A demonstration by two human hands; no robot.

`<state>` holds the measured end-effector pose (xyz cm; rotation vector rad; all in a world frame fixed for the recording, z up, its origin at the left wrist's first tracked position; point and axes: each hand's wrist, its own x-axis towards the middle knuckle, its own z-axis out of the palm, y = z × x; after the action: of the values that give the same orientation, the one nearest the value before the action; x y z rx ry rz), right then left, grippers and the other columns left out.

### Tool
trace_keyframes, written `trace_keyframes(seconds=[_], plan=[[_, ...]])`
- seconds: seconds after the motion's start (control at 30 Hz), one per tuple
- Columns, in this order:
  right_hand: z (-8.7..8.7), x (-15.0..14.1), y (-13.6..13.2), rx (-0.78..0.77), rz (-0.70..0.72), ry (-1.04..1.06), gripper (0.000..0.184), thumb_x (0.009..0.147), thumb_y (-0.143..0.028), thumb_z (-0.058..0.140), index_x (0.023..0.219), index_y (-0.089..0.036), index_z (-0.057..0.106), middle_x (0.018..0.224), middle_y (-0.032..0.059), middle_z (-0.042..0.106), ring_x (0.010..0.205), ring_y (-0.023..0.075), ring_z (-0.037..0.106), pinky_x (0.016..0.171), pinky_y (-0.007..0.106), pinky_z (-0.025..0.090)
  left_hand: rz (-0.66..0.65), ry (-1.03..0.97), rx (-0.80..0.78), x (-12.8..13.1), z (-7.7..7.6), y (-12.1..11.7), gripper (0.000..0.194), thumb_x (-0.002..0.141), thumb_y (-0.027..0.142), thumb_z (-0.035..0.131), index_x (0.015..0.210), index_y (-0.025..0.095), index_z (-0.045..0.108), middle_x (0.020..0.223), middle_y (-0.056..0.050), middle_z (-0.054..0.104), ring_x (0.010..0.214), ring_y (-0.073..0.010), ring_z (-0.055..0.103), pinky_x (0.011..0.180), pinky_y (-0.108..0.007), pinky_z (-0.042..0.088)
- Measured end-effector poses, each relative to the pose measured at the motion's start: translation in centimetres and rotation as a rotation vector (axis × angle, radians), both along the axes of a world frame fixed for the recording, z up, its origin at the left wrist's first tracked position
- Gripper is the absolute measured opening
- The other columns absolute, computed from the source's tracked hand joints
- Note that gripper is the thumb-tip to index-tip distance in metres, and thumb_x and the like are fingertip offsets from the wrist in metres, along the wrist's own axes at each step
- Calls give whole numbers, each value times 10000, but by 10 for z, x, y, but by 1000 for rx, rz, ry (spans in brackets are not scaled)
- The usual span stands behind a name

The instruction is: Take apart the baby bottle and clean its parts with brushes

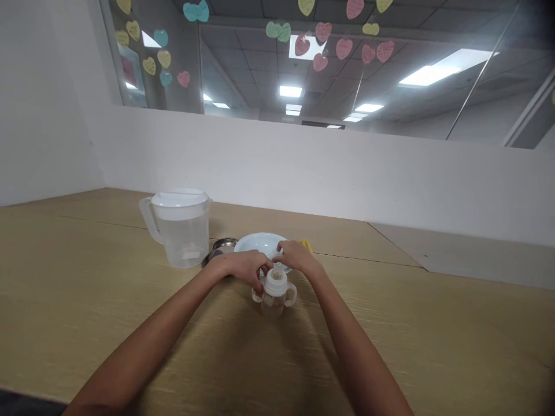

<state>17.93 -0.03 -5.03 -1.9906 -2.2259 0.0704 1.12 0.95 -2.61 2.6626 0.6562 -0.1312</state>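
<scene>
A clear baby bottle (274,303) with a white collar and two side handles stands upright on the table. My left hand (248,267) is closed at its left side, thumb by the left handle and fingers near the collar. Just behind the bottle's top, my right hand (297,256) has its fingers curled together over the near right rim of a white bowl (256,239). What the right fingers hold, if anything, is hidden. Behind my left hand lies a shiny metal dish (225,244), partly covered. A yellow object (306,245) peeks out behind my right hand.
A translucent pitcher (184,234) with a white lid stands left of the metal dish, its handle facing left. The wooden table (433,335) reaches back to a white wall (277,167). Above it is a window with heart-shaped notes (323,32).
</scene>
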Motion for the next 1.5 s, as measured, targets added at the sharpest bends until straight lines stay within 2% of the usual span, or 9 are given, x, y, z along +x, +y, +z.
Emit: trace_keyframes(seconds=[0.2,0.6,0.77,0.87,1.07,1.3,1.5], plan=[[-5,-1,3,-1,5,17,312,760,-390,577,984,-174,603,1013,73,645,895,197,588,657,247,370,-15,-2,0,-1,1,-1,282,557,244,715,804,167,602,714,32,601,663,-129,529,581,-211,359],[-16,-1,10,-8,11,32,329,749,-361,589,985,-133,594,1026,122,632,900,226,584,640,260,369,-12,8,10,0,0,-1,288,557,229,723,809,162,600,711,33,596,654,-125,524,578,-208,356],[-17,-1,12,-24,43,58,289,737,-288,597,990,-152,571,1022,80,630,857,180,584,613,228,362,-17,4,16,0,0,-1,293,557,229,725,814,166,599,708,45,593,643,-115,520,594,-205,358],[-18,-3,11,-33,60,60,308,740,-268,594,1016,-141,546,1028,88,625,855,175,581,606,222,355,-14,3,12,1,1,-2,280,562,217,720,811,170,601,691,51,586,636,-112,516,593,-203,356],[-21,-8,7,-42,51,32,385,771,-290,573,1089,-94,478,1055,148,608,919,214,569,635,244,346,-11,-4,15,2,0,-2,286,558,209,718,819,180,605,684,57,574,629,-109,507,580,-200,346],[-25,-15,8,5,-23,1,420,780,-378,549,1085,-98,480,1031,177,607,953,270,559,726,302,345,-15,-9,10,1,1,-3,273,560,198,715,802,170,592,659,62,552,615,-98,491,565,-192,336],[-22,-12,9,22,-15,40,410,782,-356,564,1102,-108,500,1058,164,603,990,254,546,767,297,353,-18,-6,9,1,-1,-1,278,561,202,715,811,174,597,673,57,565,630,-106,500,574,-195,343]])
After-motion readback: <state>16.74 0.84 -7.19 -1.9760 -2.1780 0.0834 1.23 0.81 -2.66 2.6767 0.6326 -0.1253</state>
